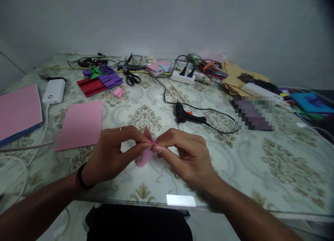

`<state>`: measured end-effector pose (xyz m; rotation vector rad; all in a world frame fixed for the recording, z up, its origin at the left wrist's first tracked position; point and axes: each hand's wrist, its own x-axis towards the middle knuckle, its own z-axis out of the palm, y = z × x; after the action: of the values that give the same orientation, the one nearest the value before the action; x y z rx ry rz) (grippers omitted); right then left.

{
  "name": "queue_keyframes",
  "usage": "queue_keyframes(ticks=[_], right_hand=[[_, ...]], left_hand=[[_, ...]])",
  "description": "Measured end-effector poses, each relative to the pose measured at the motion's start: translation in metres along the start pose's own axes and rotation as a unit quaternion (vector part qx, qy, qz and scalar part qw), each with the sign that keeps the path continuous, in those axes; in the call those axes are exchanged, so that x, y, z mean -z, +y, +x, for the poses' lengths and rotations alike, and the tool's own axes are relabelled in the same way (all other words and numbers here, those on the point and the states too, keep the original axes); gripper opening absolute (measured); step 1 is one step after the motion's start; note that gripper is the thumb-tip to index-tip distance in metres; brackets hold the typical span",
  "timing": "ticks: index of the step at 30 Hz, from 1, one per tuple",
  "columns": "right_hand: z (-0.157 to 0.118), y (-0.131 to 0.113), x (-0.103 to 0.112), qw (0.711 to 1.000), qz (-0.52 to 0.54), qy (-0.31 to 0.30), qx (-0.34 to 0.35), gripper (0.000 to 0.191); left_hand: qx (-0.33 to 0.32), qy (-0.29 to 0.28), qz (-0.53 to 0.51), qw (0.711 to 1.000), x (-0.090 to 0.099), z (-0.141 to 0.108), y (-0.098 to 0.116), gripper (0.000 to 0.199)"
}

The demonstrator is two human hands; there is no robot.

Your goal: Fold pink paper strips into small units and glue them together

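A small piece of pink paper [144,158] is pinched between both hands above the front middle of the table. My left hand [116,154] grips it from the left between thumb and index finger. From the right, my right hand [186,155] pinches the same paper, with the two sets of fingertips almost touching. The paper looks bent, one pointed part sticking up behind the fingers and a curved part hanging below. Its pinched middle is hidden by the fingertips. A flat pink sheet [80,124] lies on the table just left of my left hand.
Beyond my right hand lies a black glue gun [189,115] with its cord. Black scissors [132,77], folded purple paper [111,80], red paper [91,86] and a white power strip [182,77] are at the back. A white power bank [54,90] and pink paper stack [19,110] lie left.
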<state>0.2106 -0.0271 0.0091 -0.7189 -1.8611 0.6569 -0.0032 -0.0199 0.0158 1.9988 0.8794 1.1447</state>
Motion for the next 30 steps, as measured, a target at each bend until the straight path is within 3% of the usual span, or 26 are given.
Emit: queue_keyframes(ticks=[15, 21, 30], right_hand=[[-0.0019, 0.0004, -0.0017, 0.999, -0.025, -0.007, -0.027, 0.013], [-0.0013, -0.0014, 0.0002, 1.000, -0.012, 0.016, 0.011, 0.013], [-0.0004, -0.0001, -0.0007, 0.995, -0.015, 0.009, -0.103, 0.016]], left_hand=[[-0.008, 0.012, 0.010, 1.000, -0.0003, 0.0012, 0.0076, 0.007], [-0.010, 0.011, 0.022, 1.000, -0.0025, 0.0020, 0.0032, 0.004], [0.021, 0.013, 0.056, 0.998, -0.0023, 0.0019, 0.0000, 0.004]])
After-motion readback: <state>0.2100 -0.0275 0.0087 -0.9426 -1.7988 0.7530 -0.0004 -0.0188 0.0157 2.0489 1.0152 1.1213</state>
